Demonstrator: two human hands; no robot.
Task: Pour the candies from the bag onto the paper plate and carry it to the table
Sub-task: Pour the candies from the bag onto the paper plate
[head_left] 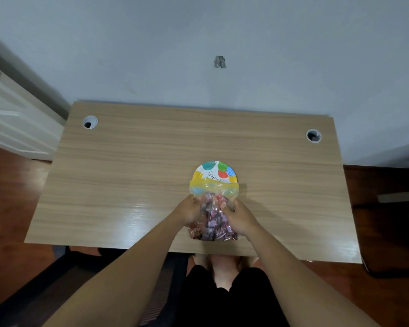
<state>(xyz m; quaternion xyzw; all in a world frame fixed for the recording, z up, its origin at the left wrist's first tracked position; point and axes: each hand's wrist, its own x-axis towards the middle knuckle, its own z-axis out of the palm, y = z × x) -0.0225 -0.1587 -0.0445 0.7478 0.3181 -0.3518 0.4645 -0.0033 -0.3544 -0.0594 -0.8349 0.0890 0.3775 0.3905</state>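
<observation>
Fingers (230,205) of right hand (241,217) curled round right side of the bag (213,215), closed on the plastic; left hand (187,210) grips the left side the same way, fingers wrapped, thumb tip near the bag's upper edge. Both hands just below frame centre. Bag is clear plastic with yellow zip strip (214,185) along its far end, lying over the near half of the paper plate (216,172); whether the strip is open cannot be told. Candies (210,230), pink, red and purple wrappers, all inside the bag, bunched toward the near end close to worktop edge. Plate sits flat on wooden worktop (128,175), centre of frame, coloured dots and lettering on it, far half bare. Two round cable holes in the worktop: one upper left (90,122), one upper right (313,135). Grey wall (198,43) behind. Dark red floor (7,208) at left.
</observation>
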